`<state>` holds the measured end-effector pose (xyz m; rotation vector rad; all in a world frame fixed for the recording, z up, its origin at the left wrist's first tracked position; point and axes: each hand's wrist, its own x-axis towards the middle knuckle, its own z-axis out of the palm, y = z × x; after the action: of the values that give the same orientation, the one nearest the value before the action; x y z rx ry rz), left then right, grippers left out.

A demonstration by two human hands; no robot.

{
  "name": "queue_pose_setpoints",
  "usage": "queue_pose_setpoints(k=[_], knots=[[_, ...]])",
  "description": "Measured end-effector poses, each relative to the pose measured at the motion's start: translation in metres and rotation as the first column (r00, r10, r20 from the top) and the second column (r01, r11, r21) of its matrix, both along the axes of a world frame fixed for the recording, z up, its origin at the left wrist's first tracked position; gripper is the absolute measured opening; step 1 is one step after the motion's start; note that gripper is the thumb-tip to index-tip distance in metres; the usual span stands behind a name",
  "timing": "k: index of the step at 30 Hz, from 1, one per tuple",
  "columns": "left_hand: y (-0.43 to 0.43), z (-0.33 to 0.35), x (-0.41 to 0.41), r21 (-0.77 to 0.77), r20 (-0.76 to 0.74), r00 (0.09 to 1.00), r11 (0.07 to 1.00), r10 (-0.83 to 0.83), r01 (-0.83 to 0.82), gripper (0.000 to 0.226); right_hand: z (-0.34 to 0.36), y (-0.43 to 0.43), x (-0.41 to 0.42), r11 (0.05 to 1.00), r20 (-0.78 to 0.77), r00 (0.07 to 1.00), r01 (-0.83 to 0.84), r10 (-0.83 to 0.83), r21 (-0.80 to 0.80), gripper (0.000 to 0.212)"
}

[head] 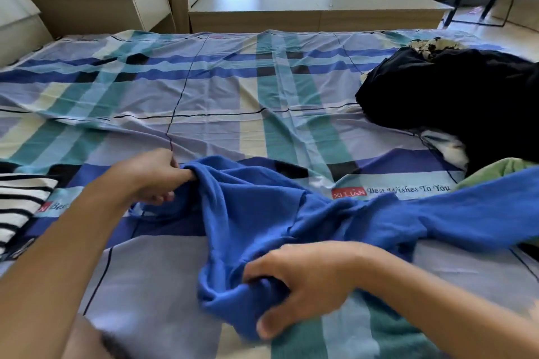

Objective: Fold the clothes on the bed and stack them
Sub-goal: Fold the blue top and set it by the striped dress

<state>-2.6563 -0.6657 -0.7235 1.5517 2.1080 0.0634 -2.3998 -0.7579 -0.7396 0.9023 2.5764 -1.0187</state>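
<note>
The bed, covered by a plaid sheet, carried all the clothes. The blue garment lay bunched and twisted near the bed's near edge, one long part trailing off toward the right edge. The left hand gripped a gathered fold at the garment's left end. The right hand gripped a bunch nearest the near edge, fingers curled round the cloth.

The step in hand appeared to be spreading the garment flat before folding. The hands were best drawn apart to clear the central twist, and the cloth then laid on the bare sheet ahead.

A black heap occupied the right side; the trailing part could snag there. A striped garment lay at the left edge, probably the stack. A green garment lay just beside the trailing part.
</note>
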Motion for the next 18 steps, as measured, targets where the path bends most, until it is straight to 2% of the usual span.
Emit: queue_pose_setpoints(k=[2, 4, 6, 8, 11, 14, 15, 16, 17, 18], knots=[[-0.007, 0.001, 0.006, -0.157, 0.084, 0.996, 0.988, 0.018, -0.005, 0.03, 0.002, -0.009, -0.006, 0.997, 0.015, 0.998, -0.054, 0.055, -0.046, 0.042], [-0.011, 0.0, 0.011, -0.179, 0.205, 0.978, 0.984, 0.027, 0.011, 0.024, 0.008, -0.009, -0.003, 0.995, 0.004, 0.999, -0.032, 0.032, -0.094, 0.049], [-0.012, -0.003, 0.012, -0.073, 0.36, 0.933, 0.997, 0.011, 0.017, 0.021, 0.014, -0.005, 0.002, 0.987, -0.019, 1.0, 0.0, -0.003, -0.161, 0.049], [-0.013, -0.001, 0.012, 0.079, 0.505, 0.863, 0.997, -0.022, -0.021, 0.032, 0.017, -0.002, 0.008, 0.983, -0.056, 0.997, 0.05, -0.06, -0.178, 0.043], [-0.012, 0.008, 0.017, 0.255, 0.71, 0.703, 0.947, -0.047, -0.195, 0.037, 0.018, 0.012, 0.025, 0.978, -0.14, 0.968, 0.207, -0.209, -0.03, 0.032], [-0.006, 0.013, 0.015, 0.33, 0.795, 0.606, 0.862, -0.034, -0.385, 0.038, 0.015, 0.037, 0.051, 0.882, -0.166, 0.928, 0.369, -0.333, 0.293, 0.041], [-0.003, 0.011, 0.01, 0.342, 0.79, 0.613, 0.835, -0.007, -0.432, 0.038, 0.014, 0.044, 0.06, 0.854, -0.1, 0.925, 0.376, -0.366, 0.359, 0.052], [0.001, 0.007, 0.004, 0.365, 0.745, 0.666, 0.814, 0.034, -0.451, 0.039, 0.012, 0.05, 0.069, 0.849, -0.001, 0.917, 0.37, -0.399, 0.377, 0.065], [0.005, 0.003, -0.002, 0.398, 0.636, 0.766, 0.81, 0.095, -0.431, 0.041, 0.011, 0.054, 0.076, 0.855, 0.102, 0.898, 0.367, -0.429, 0.366, 0.076], [0.005, 0.0, -0.004, 0.438, 0.457, 0.876, 0.817, 0.157, -0.375, 0.044, 0.009, 0.056, 0.081, 0.863, 0.208, 0.871, 0.357, -0.446, 0.357, 0.081]])
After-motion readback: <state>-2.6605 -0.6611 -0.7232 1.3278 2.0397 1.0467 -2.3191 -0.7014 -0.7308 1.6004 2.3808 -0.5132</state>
